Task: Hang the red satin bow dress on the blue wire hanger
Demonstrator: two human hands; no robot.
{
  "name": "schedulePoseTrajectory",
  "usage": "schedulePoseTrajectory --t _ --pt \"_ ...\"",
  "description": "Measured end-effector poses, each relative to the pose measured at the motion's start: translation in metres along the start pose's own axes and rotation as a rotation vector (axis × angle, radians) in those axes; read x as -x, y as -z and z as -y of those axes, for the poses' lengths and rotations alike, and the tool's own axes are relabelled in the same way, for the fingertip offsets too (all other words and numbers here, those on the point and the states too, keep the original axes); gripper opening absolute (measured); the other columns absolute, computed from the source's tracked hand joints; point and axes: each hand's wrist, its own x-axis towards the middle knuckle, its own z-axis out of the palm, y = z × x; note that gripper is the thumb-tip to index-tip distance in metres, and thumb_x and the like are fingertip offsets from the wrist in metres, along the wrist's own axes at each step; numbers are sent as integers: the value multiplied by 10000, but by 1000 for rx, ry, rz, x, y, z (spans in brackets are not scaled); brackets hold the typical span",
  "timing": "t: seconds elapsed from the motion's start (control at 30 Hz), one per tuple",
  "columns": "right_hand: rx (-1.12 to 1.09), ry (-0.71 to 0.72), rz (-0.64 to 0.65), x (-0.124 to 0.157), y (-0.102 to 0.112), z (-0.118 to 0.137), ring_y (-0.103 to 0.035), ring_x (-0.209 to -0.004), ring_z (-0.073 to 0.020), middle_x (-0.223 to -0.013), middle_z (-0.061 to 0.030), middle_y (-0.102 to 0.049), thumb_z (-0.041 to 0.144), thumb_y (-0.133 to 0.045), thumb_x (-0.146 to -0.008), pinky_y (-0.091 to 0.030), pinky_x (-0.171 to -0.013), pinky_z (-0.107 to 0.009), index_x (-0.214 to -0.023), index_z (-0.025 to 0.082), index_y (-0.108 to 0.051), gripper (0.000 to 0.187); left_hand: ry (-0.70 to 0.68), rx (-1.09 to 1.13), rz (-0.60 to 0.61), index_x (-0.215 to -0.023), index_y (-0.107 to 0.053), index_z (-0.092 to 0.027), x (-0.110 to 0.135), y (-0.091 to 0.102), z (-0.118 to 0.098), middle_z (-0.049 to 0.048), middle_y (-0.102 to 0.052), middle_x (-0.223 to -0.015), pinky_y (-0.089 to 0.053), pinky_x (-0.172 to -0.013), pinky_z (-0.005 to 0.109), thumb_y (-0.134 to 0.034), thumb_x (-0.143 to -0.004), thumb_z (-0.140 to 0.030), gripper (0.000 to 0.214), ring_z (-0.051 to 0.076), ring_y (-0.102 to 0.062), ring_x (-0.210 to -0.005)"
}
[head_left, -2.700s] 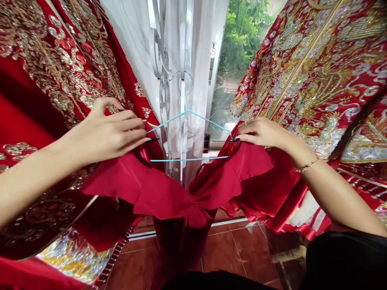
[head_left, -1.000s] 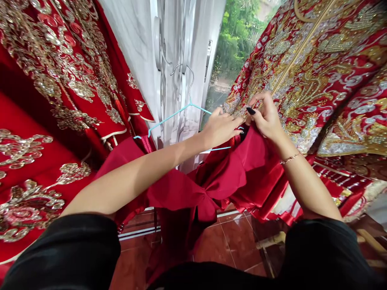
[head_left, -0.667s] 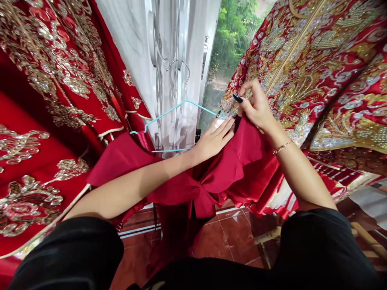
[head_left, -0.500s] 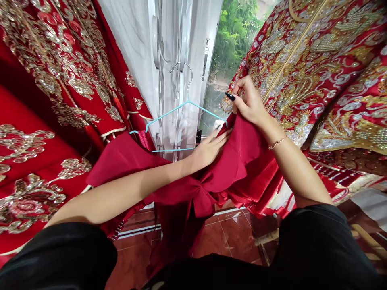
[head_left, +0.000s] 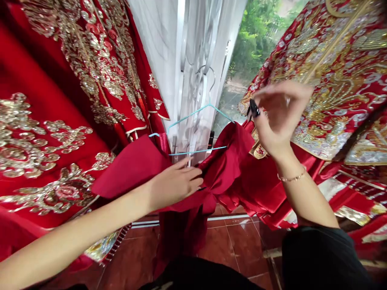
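Just below centre, at 7 o'clock, the left hand (head_left: 173,181) lies open on a red satin dress (head_left: 225,169), fingers resting on the cloth without gripping it. At 2 o'clock, the right hand (head_left: 279,114), blurred, is raised and open with its fingers apart, holding nothing, and open space separates it from the satin. The dress is draped from a pale blue wire hanger (head_left: 189,117) at 12 o'clock, its upper edge rising to the hanger's right shoulder. A gathered bow (head_left: 208,203) sits at 5 o'clock. Sequinned red robes (head_left: 75,80) border the view at 9 and 3 o'clock, with a white curtain (head_left: 169,52) in the gap between them. Red floor tiles (head_left: 229,251) lie below.
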Motion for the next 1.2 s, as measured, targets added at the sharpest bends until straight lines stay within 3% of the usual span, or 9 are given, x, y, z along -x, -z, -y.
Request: schedulePoseTrajectory --t 0.1,0.2,0.37,0.53,0.73,0.87,0.97,1.07,1.2 --pt "19 126 251 13 -16 28 -629 -936 -218 -1013 -51 -625 267 -437 -1001 -561 -813 -446 -1265 344 -494 281 117 -27 -150 -1174 -667 -178 28 53 34 101 -679 -1220 -393 -1188 490 -428 -1046 -236 277 202 -631 -1157" --pt "31 192 471 10 -49 38 -593 -1160 -251 -1195 -59 -632 253 -423 -1000 -491 -1003 -514 -1291 325 -536 320 319 113 -55 -1179 -647 -200 41 87 65 102 -557 -1332 -407 -1163 508 -457 -1037 -383 300 248 -512 -1284" --pt "-63 179 700 -3 -98 23 -469 -1342 -285 -1334 -65 -604 264 -399 -996 -240 -1185 -621 -1365 311 -533 395 316 531 112 -1152 -631 -170 35 87 87 96 -490 -1306 -387 -1193 430 -508 -1006 -461 348 216 -480 -1310" --pt "-142 175 800 -1 -104 9 -479 -1290 -272 -1371 -73 -585 253 -434 -969 -204 -1179 -619 -1386 311 -545 436 292 624 179 -891 -707 -184 22 84 88 83 -506 -1312 -397 -1175 425 -601 -967 -373 229 225 -495 -1296" --pt "-322 99 756 -4 -112 -2 -523 -1276 -261 -1327 -79 -615 188 -438 -908 -333 -1118 -553 -1275 275 -596 408 314 462 22 -901 -757 -214 1 95 107 82 -497 -1354 -478 -1071 434 -637 -933 -380 207 217 -547 -1132" --pt "-664 -122 549 -9 -115 -12 -574 -1268 -214 -1386 -96 -543 200 -449 -854 -468 -1070 -460 -1259 249 -454 409 209 372 164 -864 -775 -229 -30 100 122 84 -474 -1420 -468 -1104 449 -654 -910 -370 192 268 -505 -1258" --pt "-669 -342 387 -10 -115 -4 -525 -1339 -179 -1403 -96 -511 131 -431 -801 -468 -1116 -443 -1144 259 -398 367 161 335 199 -903 -758 -203 -53 102 128 95 -458 -1449 -452 -1130 445 -655 -905 -379 204 296 -450 -1356" --pt "-606 -476 287 -5 -110 11 -462 -1408 -135 -1510 -95 -451 56 -399 -775 -427 -1171 -458 -1102 277 -333 400 271 317 -21 -1194 -639 -151 -62 105 121 119 -436 -1476 -477 -1075 434 -536 -980 -391 337 274 -432 -1367" --pt "-538 -352 69 8 -84 7 -486 -1407 -164 -1489 -144 -482 91 -383 -776 -455 -1142 -476 -1128 270 -325 399 508 243 -303 -1370 -427 -127 -49 102 81 170 -459 -1453 -526 -983 409 -429 -1033 -360 409 195 -590 -1133"
